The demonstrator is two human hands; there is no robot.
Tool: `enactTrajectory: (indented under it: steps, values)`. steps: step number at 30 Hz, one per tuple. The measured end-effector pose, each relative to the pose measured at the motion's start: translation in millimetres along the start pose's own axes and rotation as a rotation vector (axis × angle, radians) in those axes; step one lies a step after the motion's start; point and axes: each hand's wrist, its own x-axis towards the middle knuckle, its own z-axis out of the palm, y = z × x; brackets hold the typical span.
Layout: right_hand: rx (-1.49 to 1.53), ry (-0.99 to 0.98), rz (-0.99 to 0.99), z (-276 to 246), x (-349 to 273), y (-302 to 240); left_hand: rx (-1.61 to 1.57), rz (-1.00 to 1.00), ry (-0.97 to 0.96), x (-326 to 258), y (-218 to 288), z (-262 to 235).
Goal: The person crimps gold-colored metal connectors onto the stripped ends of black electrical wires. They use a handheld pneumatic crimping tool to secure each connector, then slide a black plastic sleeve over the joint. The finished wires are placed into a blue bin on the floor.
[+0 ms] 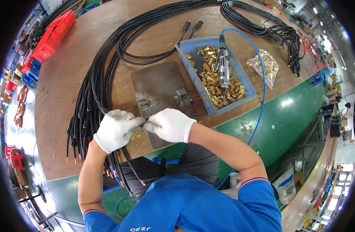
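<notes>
Both my hands wear white knitted gloves and meet over the near edge of a metal plate [158, 79] on the table. My left hand [117, 129] is closed, thumb and fingers pinched toward the right hand; a black cable passes behind it. My right hand [170, 125] is closed too, its fingertips against those of the left. Whatever lies between the fingertips is too small and covered to make out. Just beyond them, two metal clamp blocks, a left one [147, 104] and a right one [183, 97], sit on the plate. A bundle of black cables [93, 89] lies beside my left hand.
Right of the plate, a blue bin [193, 73] holds many brass fittings [212, 73]; a pneumatic screwdriver [223, 65] with a blue air hose [264, 81] rests on them. Beyond are a plastic bag of fittings [264, 65] and coiled cables [262, 29]. A red crate [53, 34] stands far left.
</notes>
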Motion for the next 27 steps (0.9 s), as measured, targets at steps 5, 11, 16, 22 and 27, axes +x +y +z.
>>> enactTrajectory:
  steps: [5,11,16,22,27]
  values:
    - [0.609,-0.164,0.325,-8,-4,13,0.027,0.027,0.094,7,4,-5]
    - [-0.081,0.155,0.202,-97,-13,41,0.039,-0.145,0.152,-6,-5,-10]
    - [-0.370,0.606,0.449,-173,17,133,-0.005,-0.173,0.190,12,0,-1]
    - [-0.759,0.351,0.683,-165,70,150,-0.013,-0.223,0.210,13,-4,15]
    - [-0.747,0.432,0.675,-152,75,167,-0.052,-0.226,0.216,13,-7,20]
